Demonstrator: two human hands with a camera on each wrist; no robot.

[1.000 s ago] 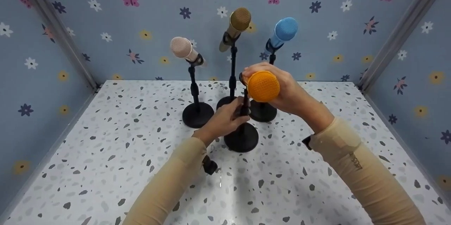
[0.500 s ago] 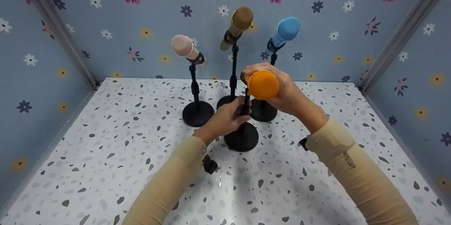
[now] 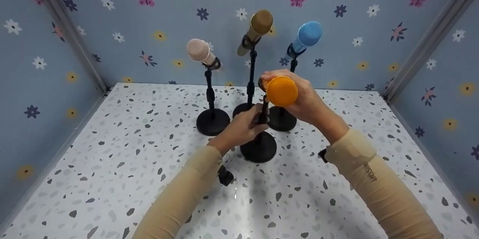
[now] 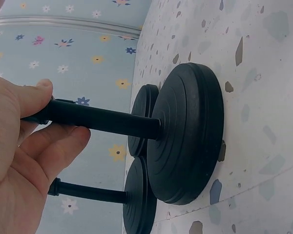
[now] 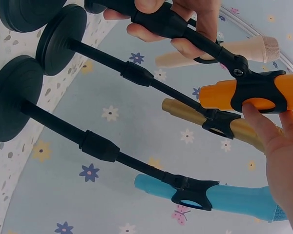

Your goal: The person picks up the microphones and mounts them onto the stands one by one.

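An orange microphone [image 3: 282,91] sits in the black clip [image 5: 259,92] of a short desk stand, its round head toward me in the head view. My right hand [image 3: 305,97] holds the microphone at the clip, thumb and fingers on either side of it. Lower down, my left hand [image 3: 243,126] grips the stand's black pole [image 4: 102,119] between thumb and fingers. The stand's round base [image 3: 258,148] is flat on the speckled tabletop. Part of the orange body is covered by my right hand in the head view.
Behind stand three more microphones on black stands: pale pink [image 3: 200,50] at left, gold [image 3: 261,22] in the middle on the tallest pole, light blue [image 3: 310,33] at right. Their bases crowd close behind the orange one's. Flowered panels [image 3: 157,18] enclose the white tabletop [image 3: 112,149].
The head view has shifted slightly. Both hands keep their hold, the left on the stand's pole and the right on the orange microphone, with hardly any movement.
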